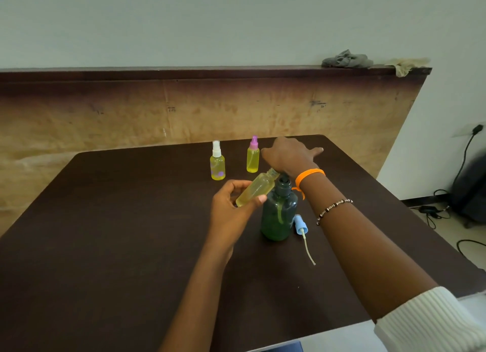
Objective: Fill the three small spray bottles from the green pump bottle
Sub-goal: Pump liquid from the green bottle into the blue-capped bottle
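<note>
The green pump bottle (278,215) stands upright in the middle of the dark table (118,233). My right hand (288,154) lies over its pump head with the fingers spread straight and the heel of the palm on the pump. My left hand (231,207) grips an uncapped small bottle (256,188) of yellow liquid, tilted with its open neck against the pump spout. Two capped spray bottles of yellow liquid stand behind: one with a white sprayer (217,162), one with a pink sprayer (253,156).
A blue sprayer cap with its dip tube (302,229) lies on the table right of the green bottle. A wooden board leans against the wall behind the table. Cables and a dark bag lie on the floor at the right.
</note>
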Motion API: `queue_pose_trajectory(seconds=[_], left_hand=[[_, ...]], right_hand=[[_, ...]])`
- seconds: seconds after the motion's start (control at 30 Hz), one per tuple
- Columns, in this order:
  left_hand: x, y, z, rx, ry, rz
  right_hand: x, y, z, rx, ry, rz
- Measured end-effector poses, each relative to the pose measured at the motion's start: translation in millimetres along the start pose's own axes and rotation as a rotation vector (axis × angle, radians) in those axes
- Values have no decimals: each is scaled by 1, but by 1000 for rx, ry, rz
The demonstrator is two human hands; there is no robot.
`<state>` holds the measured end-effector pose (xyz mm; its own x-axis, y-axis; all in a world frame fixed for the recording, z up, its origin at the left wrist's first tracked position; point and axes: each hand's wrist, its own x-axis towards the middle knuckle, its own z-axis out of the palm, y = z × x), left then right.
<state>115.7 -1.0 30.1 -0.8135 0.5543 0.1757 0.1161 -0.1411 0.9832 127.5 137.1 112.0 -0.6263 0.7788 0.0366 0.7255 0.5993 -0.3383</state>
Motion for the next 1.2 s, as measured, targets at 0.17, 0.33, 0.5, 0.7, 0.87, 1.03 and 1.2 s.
queue_pose_trajectory(seconds=[0.17,0.33,0.5,0.7,0.87,1.03,1.2], left_hand=[[-1,-6,2,-14,4,-19],[-3,-4,2,-35,0,-23],[-2,-1,1,-32,-13,-17],[-2,-4,3,-39,-3,-31],[-4,-5,3,-52,-11,-37],[-2,0,1,-59,-48,-30],[0,-2,2,-48,-35,-38]], right_hand=[[-3,6,5,113,32,13],[-4,5,3,101,50,-1],[-5,1,1,29,48,-23],[-4,6,3,84,89,0],[-3,5,6,91,81,-1],[-4,0,-1,55,11,17],[-3,2,2,142,8,35]])
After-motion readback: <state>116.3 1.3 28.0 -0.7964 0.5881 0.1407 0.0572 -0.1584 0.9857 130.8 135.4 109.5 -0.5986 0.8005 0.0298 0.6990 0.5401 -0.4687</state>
